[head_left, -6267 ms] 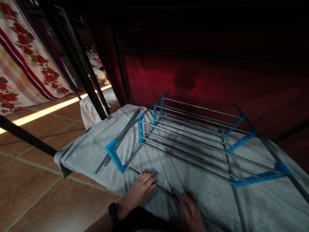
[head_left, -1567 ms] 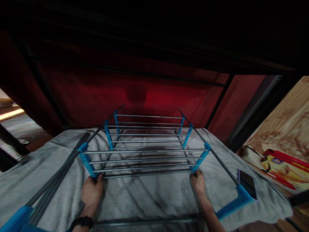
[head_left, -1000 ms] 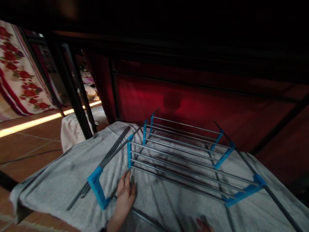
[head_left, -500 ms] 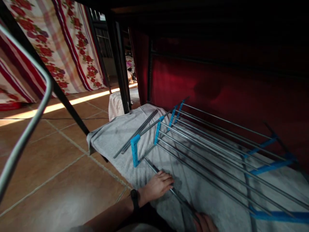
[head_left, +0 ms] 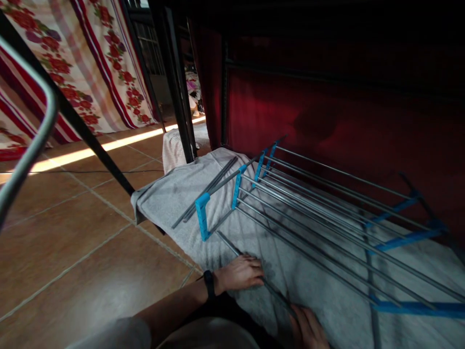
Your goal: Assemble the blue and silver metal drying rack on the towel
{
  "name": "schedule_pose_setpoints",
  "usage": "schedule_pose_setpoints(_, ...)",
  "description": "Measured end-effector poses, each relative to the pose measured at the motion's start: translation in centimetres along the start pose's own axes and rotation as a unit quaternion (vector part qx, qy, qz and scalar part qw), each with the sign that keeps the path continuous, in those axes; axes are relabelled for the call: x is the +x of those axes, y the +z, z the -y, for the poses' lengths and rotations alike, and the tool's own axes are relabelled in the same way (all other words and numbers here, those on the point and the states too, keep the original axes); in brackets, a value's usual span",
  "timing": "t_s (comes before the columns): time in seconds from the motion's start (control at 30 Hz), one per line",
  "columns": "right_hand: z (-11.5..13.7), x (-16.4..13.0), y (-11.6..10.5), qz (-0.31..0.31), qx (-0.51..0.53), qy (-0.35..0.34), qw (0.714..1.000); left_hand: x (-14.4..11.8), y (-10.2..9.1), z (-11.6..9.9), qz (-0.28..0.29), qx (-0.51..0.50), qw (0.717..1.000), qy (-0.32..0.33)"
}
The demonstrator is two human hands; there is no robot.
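A grey metal tube [head_left: 274,291] lies slantwise low over the grey cloth, close to my body. My left hand [head_left: 240,272], with a dark band on its wrist, has its fingers wrapped round the tube's middle. Farther down, at the bottom edge of the view, my right hand [head_left: 308,328] closes on the tube's lower end; part of that hand is cut off. Just beyond both hands stands a rack of thin metal rods [head_left: 305,220] with blue plastic end pieces [head_left: 203,215]. To the left of the rack, loose grey tubes [head_left: 205,191] lie together.
Grey cloth [head_left: 163,186] covers the low surface under the rack. Dark metal posts [head_left: 178,87] and a red panel [head_left: 276,111] stand behind. A bent grey tube [head_left: 51,109] rises at the left, above the tiled floor [head_left: 72,242]. A flowered curtain [head_left: 90,63] hangs beyond.
My view has shifted slightly, so the background sits a little higher. Both hands keep hold of the tube, and the left has turned slightly around it. The rack looks unmoved.
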State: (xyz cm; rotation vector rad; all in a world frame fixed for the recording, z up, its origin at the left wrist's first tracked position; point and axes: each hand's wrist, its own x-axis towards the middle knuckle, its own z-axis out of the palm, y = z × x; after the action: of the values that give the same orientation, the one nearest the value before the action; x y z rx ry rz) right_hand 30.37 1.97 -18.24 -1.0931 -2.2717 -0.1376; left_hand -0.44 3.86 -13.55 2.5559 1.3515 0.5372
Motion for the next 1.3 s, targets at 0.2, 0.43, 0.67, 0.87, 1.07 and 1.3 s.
schedule_pose_setpoints(0.2,-0.5,-1.2,0.9,0.007,-0.007,0.014,1.000,0.3,-0.2,0.4,-0.048,-0.037,0.997,-0.045)
schedule_pose_setpoints(0.43,-0.5,-1.6,1.2,0.025,0.005,0.041,0.999,-0.3,-3.7,6.4,-0.148,-0.058,0.900,-0.407)
schedule_pose_setpoints(0.67,-2.2,-2.0,1.6,0.037,0.001,-0.003,0.999,-1.1,-5.1,7.8,-0.129,-0.059,0.898,-0.417)
schedule_pose_setpoints(0.87,-2.3,-1.7,1.2,0.024,-0.005,-0.029,0.999,-0.9,-5.9,7.1,-0.104,-0.048,0.907,-0.405)
schedule_pose_setpoints(1.07,-0.2,-0.5,-0.1,0.041,0.015,0.012,0.999,0.0,-6.5,6.4,0.005,0.059,0.926,-0.374)
schedule_pose_setpoints(1.3,1.9,0.7,-0.7,0.059,0.014,0.088,0.994,0.2,-6.8,5.8,0.048,0.156,0.923,-0.348)
